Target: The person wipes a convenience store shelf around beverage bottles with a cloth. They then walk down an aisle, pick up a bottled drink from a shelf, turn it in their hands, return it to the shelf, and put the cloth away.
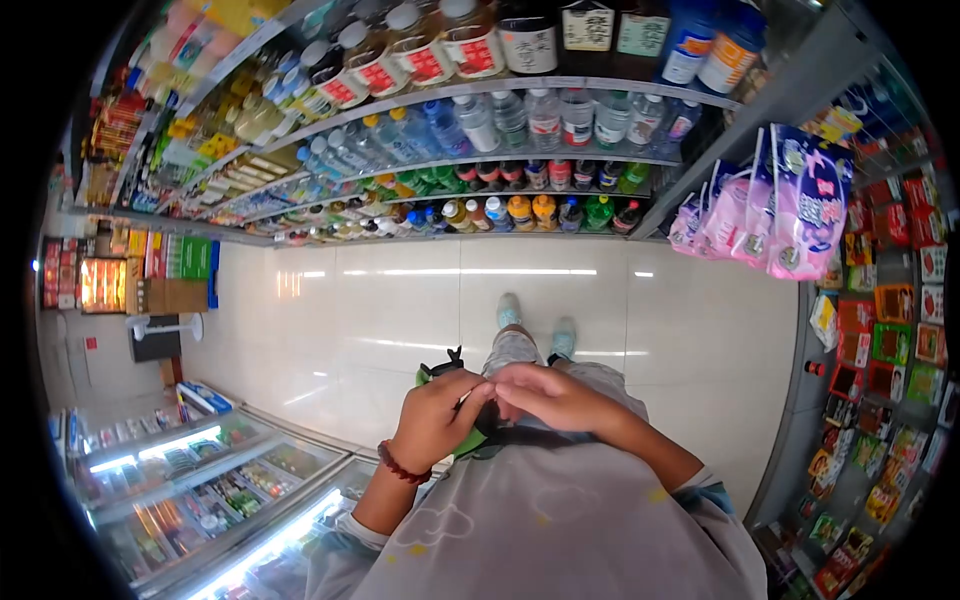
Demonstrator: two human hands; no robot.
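Both hands meet in front of the body, over a grey apron-like garment (540,510). My left hand (437,415), with a dark red bead bracelet (398,464) at its wrist, has its fingers bent and its fingertips pressed together near the other hand. My right hand (545,393) curves over with its fingers together, its tips touching the left fingertips. Whatever may lie between the fingers is too small or hidden to name. A green and black item (440,370) hangs just behind the left hand.
Shelves of bottles (540,120) stand ahead. Pink and blue packages (800,205) hang at the upper right, beside a rack of packaged snacks (885,340). A lit refrigerated case (215,500) is at lower left. Pale tiled floor (700,330) lies between them.
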